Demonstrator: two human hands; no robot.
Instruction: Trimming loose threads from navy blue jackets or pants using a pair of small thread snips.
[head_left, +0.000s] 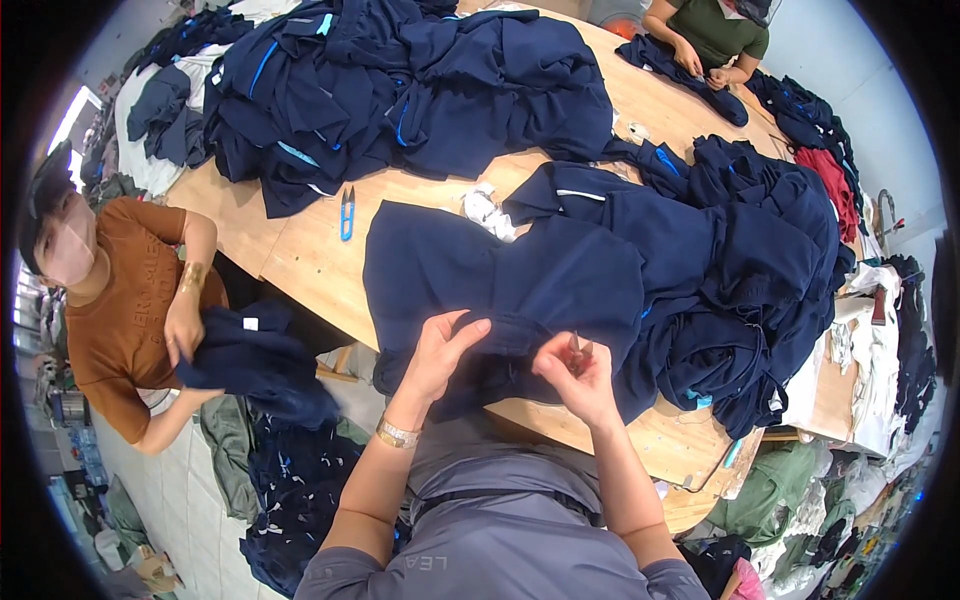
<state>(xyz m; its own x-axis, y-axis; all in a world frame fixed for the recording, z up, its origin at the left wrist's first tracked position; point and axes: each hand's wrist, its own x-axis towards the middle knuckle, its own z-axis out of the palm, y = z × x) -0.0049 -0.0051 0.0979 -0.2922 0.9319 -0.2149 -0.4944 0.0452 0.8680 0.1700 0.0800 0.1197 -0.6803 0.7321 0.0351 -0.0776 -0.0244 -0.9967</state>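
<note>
A dark navy garment [490, 262] lies spread over the table's near edge in front of me. My left hand [438, 355] is closed on its near edge, the thumb on top of a folded band of cloth. Just to the right, my right hand [580, 378] is curled around a small pair of thread snips [577, 346]. Only their metal part shows between the fingers; the rest is hidden in the palm. The fingertips of this hand are close to the garment's edge.
Navy garment heaps [480, 90] cover the table's far side and right [740, 250]. Blue-handled snips [347, 218] and a crumpled white piece [487, 212] lie between. A co-worker in brown [140, 290] handles navy cloth at left; another in green [715, 40] works far right.
</note>
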